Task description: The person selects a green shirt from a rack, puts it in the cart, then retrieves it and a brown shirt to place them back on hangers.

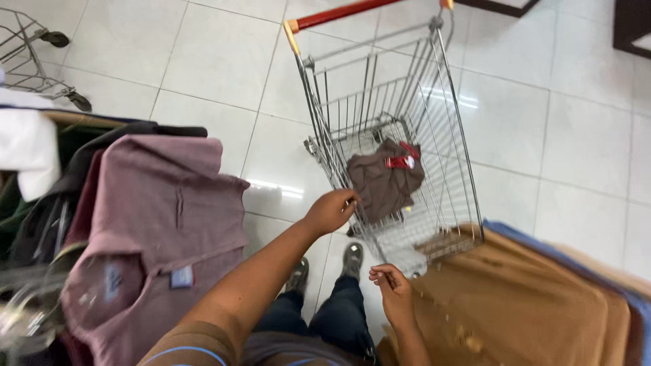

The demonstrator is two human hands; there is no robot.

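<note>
Your left hand [330, 211] sits at the centre of the frame, stretched out to the near side of the shopping cart [444, 88]. Its fingers curl over the wire edge there, gripping the cart's side. Your right hand [393, 288] hangs lower, just right of centre, close to the cart's near corner but apart from it. Its fingers are loosely bent, palm half turned up, and it holds nothing.

The cart fills the upper middle of the frame, its red handle [339, 12] along the top edge. Inside, on the wire bottom, lies a crumpled brown garment [380, 186] with a red tag [401, 161] on its upper part. The garment lies just beyond your left fingertips, on the other side of the wires.

At the left of the frame a mauve polo shirt [152, 217] hangs on a rack, with darker clothes [41, 217] and something white [27, 146] behind it. At the lower right, a stack of tan cloth [536, 305] spreads out, with a blue layer [542, 242] showing along its upper edge. The cart's corner touches or overlaps that stack.

Your shoes [352, 259] show on the white tiled floor [217, 68] between your arms. Part of another wire cart [34, 57] shows in the upper left corner.
</note>
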